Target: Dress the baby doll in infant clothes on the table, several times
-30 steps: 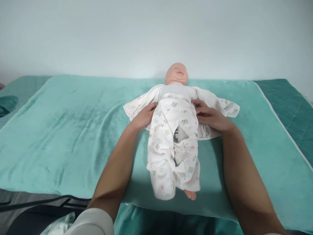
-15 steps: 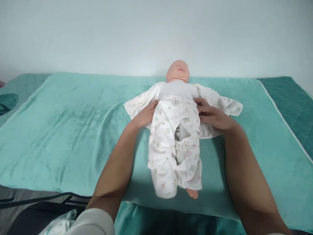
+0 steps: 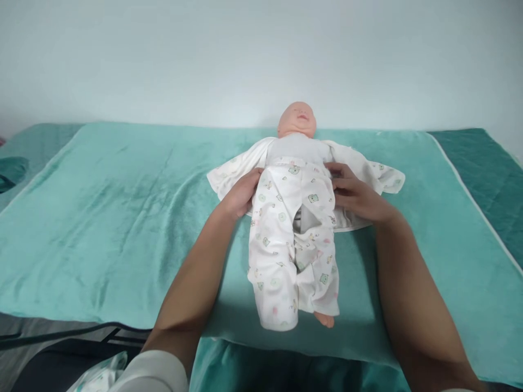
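A baby doll (image 3: 297,118) lies on its back on a teal blanket (image 3: 122,218), head toward the wall. It wears white patterned trousers (image 3: 286,245), and an open white jacket (image 3: 368,171) is spread under it. My left hand (image 3: 241,193) grips the trousers' waistband at the doll's left side of the picture. My right hand (image 3: 353,193) holds the waistband at the other hip, fingers curled on the cloth. One bare doll foot (image 3: 326,320) pokes out of the right trouser leg.
The blanket covers a bed that meets a plain pale wall (image 3: 245,54). A darker green cover (image 3: 482,174) shows at the right, and a dark green cloth (image 3: 12,171) at the far left. A patterned packet (image 3: 102,373) lies by the near edge.
Both hands stayed on the waistband and shifted only slightly. The view tipped a little, so the doll sits marginally higher in the picture.
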{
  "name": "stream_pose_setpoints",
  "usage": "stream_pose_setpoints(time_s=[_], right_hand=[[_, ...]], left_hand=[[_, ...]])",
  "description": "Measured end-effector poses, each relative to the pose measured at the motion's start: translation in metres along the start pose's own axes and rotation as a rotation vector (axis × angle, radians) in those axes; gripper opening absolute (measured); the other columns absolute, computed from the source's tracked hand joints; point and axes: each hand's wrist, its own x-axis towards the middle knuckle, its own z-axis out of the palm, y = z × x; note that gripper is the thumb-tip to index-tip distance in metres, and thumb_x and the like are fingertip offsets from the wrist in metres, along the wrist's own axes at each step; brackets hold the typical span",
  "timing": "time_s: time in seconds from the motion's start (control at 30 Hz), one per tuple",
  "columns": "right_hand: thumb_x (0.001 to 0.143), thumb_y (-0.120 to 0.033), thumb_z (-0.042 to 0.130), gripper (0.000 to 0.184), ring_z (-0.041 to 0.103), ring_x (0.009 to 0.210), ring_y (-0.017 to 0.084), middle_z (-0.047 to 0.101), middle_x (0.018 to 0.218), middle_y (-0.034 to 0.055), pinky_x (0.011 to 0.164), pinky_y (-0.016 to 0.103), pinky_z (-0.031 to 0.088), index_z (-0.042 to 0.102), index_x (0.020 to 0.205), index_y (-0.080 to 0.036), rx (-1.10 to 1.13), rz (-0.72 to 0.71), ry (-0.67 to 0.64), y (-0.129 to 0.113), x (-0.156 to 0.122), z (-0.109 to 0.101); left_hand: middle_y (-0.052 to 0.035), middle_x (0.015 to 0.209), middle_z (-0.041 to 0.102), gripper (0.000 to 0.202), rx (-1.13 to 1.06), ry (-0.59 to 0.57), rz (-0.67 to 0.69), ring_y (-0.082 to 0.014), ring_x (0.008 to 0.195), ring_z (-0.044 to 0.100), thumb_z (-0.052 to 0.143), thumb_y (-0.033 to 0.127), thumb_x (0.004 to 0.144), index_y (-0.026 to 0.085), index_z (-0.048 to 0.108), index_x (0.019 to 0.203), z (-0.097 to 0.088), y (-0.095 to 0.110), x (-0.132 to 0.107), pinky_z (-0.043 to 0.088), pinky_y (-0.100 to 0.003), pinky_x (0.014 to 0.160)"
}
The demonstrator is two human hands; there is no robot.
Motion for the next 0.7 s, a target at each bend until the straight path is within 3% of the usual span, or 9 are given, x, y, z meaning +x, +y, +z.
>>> stream_pose_setpoints(time_s=[0.13, 0.27, 0.37, 0.47, 0.6, 0.7], right_hand=[[0.087, -0.047, 0.069, 0.035, 0.053, 0.120, 0.029, 0.052, 0.120, 0.0078, 0.109, 0.047, 0.047, 0.057, 0.064, -0.024, -0.043, -0.005, 0.304, 0.000, 0.003, 0.018], [0.085, -0.044, 0.068, 0.034, 0.056, 0.095, 0.024, 0.055, 0.101, 0.0068, 0.088, 0.043, 0.053, 0.051, 0.063, -0.024, -0.125, 0.100, 0.453, -0.002, 0.007, 0.028], [0.080, -0.046, 0.071, 0.030, 0.055, 0.080, 0.022, 0.060, 0.082, 0.0039, 0.081, 0.043, 0.053, 0.053, 0.069, -0.025, -0.165, 0.291, 0.472, 0.000, 0.009, 0.030], [0.074, -0.049, 0.078, 0.032, 0.060, 0.081, 0.025, 0.068, 0.084, 0.0044, 0.082, 0.046, 0.053, 0.059, 0.086, -0.026, -0.141, 0.407, 0.489, 0.005, 0.011, 0.031], [0.071, -0.048, 0.081, 0.046, 0.066, 0.090, 0.029, 0.073, 0.098, 0.0069, 0.090, 0.051, 0.054, 0.061, 0.106, -0.026, 0.010, 0.432, 0.449, 0.007, 0.015, 0.033], [0.070, -0.047, 0.082, 0.048, 0.068, 0.095, 0.028, 0.074, 0.103, 0.0060, 0.090, 0.048, 0.057, 0.060, 0.108, -0.026, 0.238, 0.373, 0.386, 0.004, 0.017, 0.037]], left_hand=[[-0.0023, 0.085, 0.070, 0.028, -0.036, 0.031, -0.011, -0.0218, 0.082, 0.065, 0.069, 0.047, 0.079, 0.021, 0.067, 0.089, -0.001, -0.005, 0.006, 0.050, -0.035, 0.074], [-0.0019, 0.084, 0.067, 0.027, 0.020, 0.032, 0.050, -0.0211, 0.083, 0.064, 0.068, 0.047, 0.080, 0.022, 0.063, 0.086, 0.002, -0.006, 0.004, 0.050, -0.035, 0.077], [-0.0018, 0.083, 0.066, 0.025, 0.064, 0.066, 0.061, -0.0211, 0.083, 0.063, 0.069, 0.046, 0.081, 0.022, 0.062, 0.086, 0.005, -0.003, 0.000, 0.050, -0.035, 0.077], [-0.0011, 0.081, 0.065, 0.022, 0.060, 0.083, 0.052, -0.0215, 0.083, 0.063, 0.068, 0.043, 0.081, 0.022, 0.062, 0.086, 0.008, -0.001, -0.002, 0.050, -0.036, 0.077], [-0.0007, 0.079, 0.065, 0.017, 0.003, 0.108, 0.016, -0.0211, 0.081, 0.064, 0.066, 0.038, 0.081, 0.022, 0.061, 0.084, 0.009, -0.003, 0.001, 0.052, -0.037, 0.076], [-0.0022, 0.079, 0.068, 0.020, -0.081, 0.134, -0.024, -0.0231, 0.084, 0.067, 0.066, 0.040, 0.079, 0.021, 0.062, 0.082, 0.011, -0.005, 0.004, 0.055, -0.037, 0.078]])
